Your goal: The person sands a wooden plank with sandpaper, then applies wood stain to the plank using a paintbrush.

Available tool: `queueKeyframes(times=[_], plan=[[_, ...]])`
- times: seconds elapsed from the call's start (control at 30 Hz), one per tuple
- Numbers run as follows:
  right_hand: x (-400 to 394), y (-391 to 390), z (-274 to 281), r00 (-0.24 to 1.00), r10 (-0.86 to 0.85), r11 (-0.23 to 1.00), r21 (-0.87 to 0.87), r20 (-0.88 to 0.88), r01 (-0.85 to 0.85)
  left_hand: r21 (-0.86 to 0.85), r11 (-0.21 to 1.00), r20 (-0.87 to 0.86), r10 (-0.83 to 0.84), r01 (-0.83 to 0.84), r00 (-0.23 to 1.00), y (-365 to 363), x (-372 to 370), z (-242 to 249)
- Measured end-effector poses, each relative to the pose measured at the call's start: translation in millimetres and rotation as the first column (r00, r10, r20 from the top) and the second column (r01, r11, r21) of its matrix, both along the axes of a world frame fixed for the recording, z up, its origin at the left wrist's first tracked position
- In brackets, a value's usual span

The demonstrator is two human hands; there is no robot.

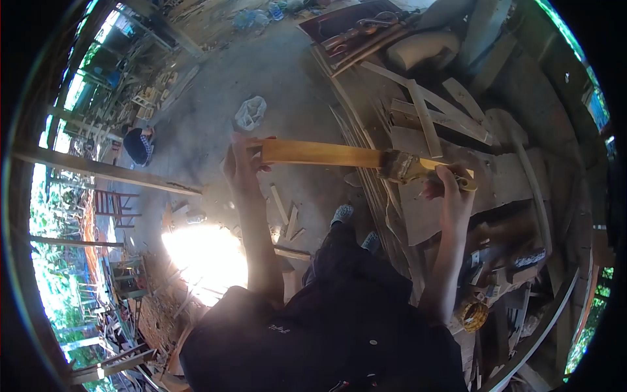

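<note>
A long, yellowish carved wooden piece (320, 154), shaped like a furniture leg, spans the space between my two hands in front of my body. Its left part is flat and smooth; a darker carved block (400, 166) sits toward the right, and the far right end curls like a scroll. My left hand (243, 163) is closed around the plain left end. At the scrolled end, my right hand (450, 185) grips with thumb and fingers. The piece is held roughly level, above the floor and the edge of the wood stack.
To my right lies a stack of boards (431, 189) with loose wood strips. A plastic bag (251, 113) and offcuts (287, 219) lie on the floor. An amber ring-shaped roll (473, 315) is at lower right. Another person (138, 146) crouches far left, beyond a wooden beam (111, 172).
</note>
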State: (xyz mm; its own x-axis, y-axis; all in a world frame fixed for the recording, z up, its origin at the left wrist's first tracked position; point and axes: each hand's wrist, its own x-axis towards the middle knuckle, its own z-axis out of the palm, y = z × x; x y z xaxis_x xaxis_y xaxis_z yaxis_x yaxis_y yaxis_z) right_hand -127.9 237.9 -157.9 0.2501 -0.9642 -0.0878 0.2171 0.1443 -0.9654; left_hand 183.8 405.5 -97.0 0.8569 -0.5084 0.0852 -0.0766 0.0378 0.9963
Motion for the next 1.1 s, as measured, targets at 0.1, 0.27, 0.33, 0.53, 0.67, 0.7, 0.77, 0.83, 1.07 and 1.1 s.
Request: queueKeyframes(times=[0.1,0.27,0.33,0.53,0.67,0.7,0.77,0.83,1.07,1.1], plan=[[34.5,19.5,32.4,1.0,-0.003,0.998,-0.064,0.031,0.005,0.012,1.0,0.009,-0.015,0.015,1.0,-0.6,-3.3,8.1],[108.4,55.0,72.0,0.912,0.299,0.954,-0.117,0.282,-0.276,-0.008,0.999,0.003,-0.039,0.039,0.999,-2.0,-3.5,11.6],[118.5,59.6,73.5,0.902,0.31,0.948,-0.167,0.3,-0.27,-0.007,1.0,0.049,-0.004,0.005,0.999,-0.8,-1.1,6.5],[69.9,33.0,11.5,0.917,0.208,0.978,-0.043,0.34,-0.205,-0.002,0.998,0.024,-0.061,0.061,0.998,-5.0,1.5,6.1],[-12.1,-6.2,-69.6,0.987,-0.033,0.999,0.021,0.159,0.03,0.022,0.999,-0.037,-0.044,0.045,0.998,-4.7,14.0,-6.5],[-36.7,-17.3,-91.3,0.991,-0.048,0.998,-0.021,0.126,0.051,0.026,0.998,-0.039,-0.056,0.057,0.998,-5.4,17.8,-9.3],[-81.5,-40.8,-127.7,0.99,-0.136,0.986,-0.094,0.045,0.14,0.023,0.999,-0.036,-0.029,0.03,0.999,-6.1,20.7,-13.6],[-113.7,-60.4,-140.9,0.968,-0.244,0.967,-0.095,-0.056,0.238,0.021,1.0,-0.03,-0.023,0.024,0.999,-9.3,18.1,-12.7],[-87.9,-41.5,-105.1,0.95,-0.27,0.961,-0.022,0.16,0.277,-0.017,1.0,-0.008,-0.003,0.003,1.0,-20.0,14.9,-12.7],[-77.0,-32.3,-98.0,0.968,-0.202,0.979,0.038,0.147,0.198,-0.024,1.0,0.022,0.019,-0.018,1.0,-22.1,13.3,-12.9]])
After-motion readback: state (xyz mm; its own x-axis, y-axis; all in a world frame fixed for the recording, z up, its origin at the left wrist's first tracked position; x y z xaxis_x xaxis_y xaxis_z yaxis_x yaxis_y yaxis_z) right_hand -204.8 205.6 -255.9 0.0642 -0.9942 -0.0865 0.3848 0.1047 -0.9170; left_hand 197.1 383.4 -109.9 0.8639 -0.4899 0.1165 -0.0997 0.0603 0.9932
